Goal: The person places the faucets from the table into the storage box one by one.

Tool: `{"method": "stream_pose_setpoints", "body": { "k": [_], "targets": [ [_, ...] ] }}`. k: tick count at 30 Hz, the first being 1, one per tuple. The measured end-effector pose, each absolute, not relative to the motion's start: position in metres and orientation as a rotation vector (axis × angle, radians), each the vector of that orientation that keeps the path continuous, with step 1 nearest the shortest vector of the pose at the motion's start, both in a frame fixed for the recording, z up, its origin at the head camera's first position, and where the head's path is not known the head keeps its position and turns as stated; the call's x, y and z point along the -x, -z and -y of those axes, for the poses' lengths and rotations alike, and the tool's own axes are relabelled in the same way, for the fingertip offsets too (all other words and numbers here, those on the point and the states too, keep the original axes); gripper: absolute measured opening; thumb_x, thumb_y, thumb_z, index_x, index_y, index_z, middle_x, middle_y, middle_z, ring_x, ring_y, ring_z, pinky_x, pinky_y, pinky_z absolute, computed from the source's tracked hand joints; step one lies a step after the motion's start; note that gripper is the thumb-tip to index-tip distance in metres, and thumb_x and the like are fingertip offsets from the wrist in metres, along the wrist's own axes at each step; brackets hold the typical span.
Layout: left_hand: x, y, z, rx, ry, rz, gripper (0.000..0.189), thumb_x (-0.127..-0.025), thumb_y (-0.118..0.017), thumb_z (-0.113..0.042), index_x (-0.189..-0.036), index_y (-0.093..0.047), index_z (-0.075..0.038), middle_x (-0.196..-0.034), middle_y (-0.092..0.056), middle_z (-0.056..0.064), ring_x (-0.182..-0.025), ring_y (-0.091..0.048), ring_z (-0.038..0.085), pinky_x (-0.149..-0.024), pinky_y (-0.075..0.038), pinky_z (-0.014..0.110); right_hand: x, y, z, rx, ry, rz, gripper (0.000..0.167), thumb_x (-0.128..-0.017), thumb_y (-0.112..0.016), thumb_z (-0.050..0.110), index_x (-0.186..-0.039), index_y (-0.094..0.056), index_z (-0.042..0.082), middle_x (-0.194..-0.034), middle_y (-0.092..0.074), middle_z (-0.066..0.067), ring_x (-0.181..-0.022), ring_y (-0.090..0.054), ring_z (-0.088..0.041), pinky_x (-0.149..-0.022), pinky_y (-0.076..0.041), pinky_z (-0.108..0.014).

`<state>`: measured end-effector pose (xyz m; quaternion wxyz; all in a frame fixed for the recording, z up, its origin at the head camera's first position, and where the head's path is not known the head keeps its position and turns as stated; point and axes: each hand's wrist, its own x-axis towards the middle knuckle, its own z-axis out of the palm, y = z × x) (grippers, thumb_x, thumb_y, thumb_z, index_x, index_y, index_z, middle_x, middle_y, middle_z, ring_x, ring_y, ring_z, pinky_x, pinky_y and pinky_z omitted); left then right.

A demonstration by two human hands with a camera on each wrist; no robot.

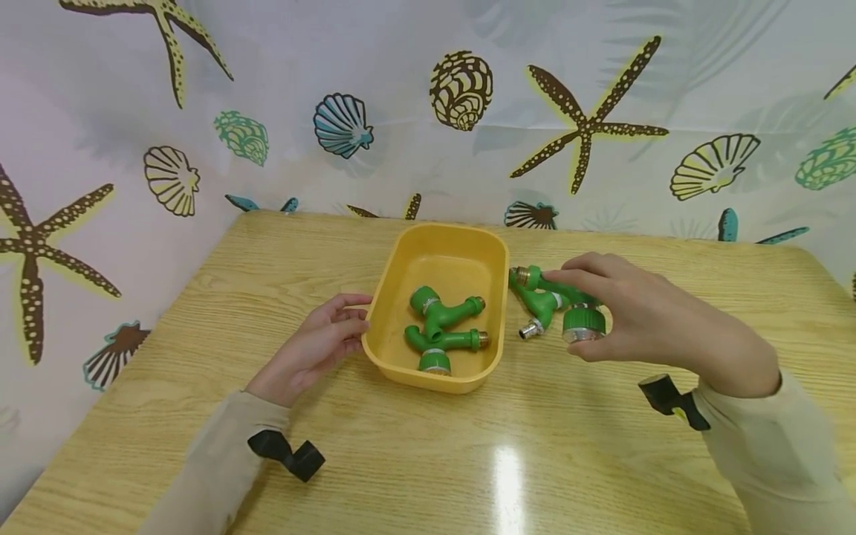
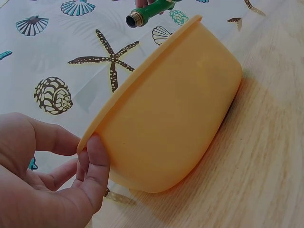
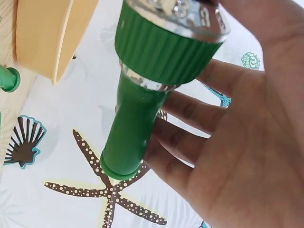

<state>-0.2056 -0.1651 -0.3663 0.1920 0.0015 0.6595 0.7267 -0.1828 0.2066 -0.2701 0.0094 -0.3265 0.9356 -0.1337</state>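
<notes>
My right hand (image 1: 642, 312) holds a green plastic tap (image 1: 584, 323) above the table, right of a yellow basin (image 1: 428, 380). The tap has a ribbed green collar with a silver cap, and a brass-threaded end (image 2: 136, 20) shows in the left wrist view. In the right wrist view, the fingers (image 3: 173, 137) lie along the tap's green body. My left hand (image 1: 321, 334) pinches the basin's left rim between thumb and fingers. Inside the basin lie two green taps, one behind (image 1: 451, 313) and one in front (image 1: 458, 341).
Another green tap (image 1: 540, 303) with a silver nozzle lies on the wooden table (image 1: 401, 453), right of the basin and partly behind the held one. A white cloth (image 1: 401, 67) printed with shells and starfish hangs along the table's back and left.
</notes>
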Motion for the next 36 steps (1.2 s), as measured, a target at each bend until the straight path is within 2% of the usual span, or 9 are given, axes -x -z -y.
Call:
{"method": "stream_pose_setpoints", "body": {
  "k": [24,32,36],
  "targets": [
    [0.207,0.371,0.166,0.007,-2.044,-1.862,0.042,-0.096,-0.044,0.005,-0.137,-0.035,0.005,-0.105,-0.046,0.010,-0.084,-0.053,0.016,-0.070,-0.049,0.024,0.190,0.274,-0.182,1.093,0.457,-2.883,0.073,-0.075,-0.082,0.023,-0.138,-0.051,0.005,-0.132,-0.049,-0.016,-0.109,-0.051,-0.029,-0.081,-0.047,-0.047],
    [0.207,0.370,0.166,0.005,-2.043,-1.866,0.043,-0.096,-0.044,0.006,-0.138,-0.034,0.006,-0.105,-0.046,0.011,-0.085,-0.053,0.017,-0.071,-0.049,0.024,0.192,0.273,-0.178,1.132,0.451,-2.877,0.072,-0.075,-0.081,0.023,-0.138,-0.051,0.004,-0.131,-0.050,-0.015,-0.109,-0.051,-0.029,-0.082,-0.046,-0.047],
    [0.207,0.370,0.166,-0.003,-2.046,-1.863,0.042,-0.096,-0.044,0.006,-0.137,-0.035,0.006,-0.105,-0.046,0.011,-0.084,-0.053,0.017,-0.070,-0.049,0.024,0.192,0.273,-0.175,1.141,0.440,-2.866,0.071,-0.076,-0.080,0.024,-0.138,-0.051,0.005,-0.132,-0.050,-0.015,-0.112,-0.051,-0.031,-0.086,-0.045,-0.050]
  ]
}}
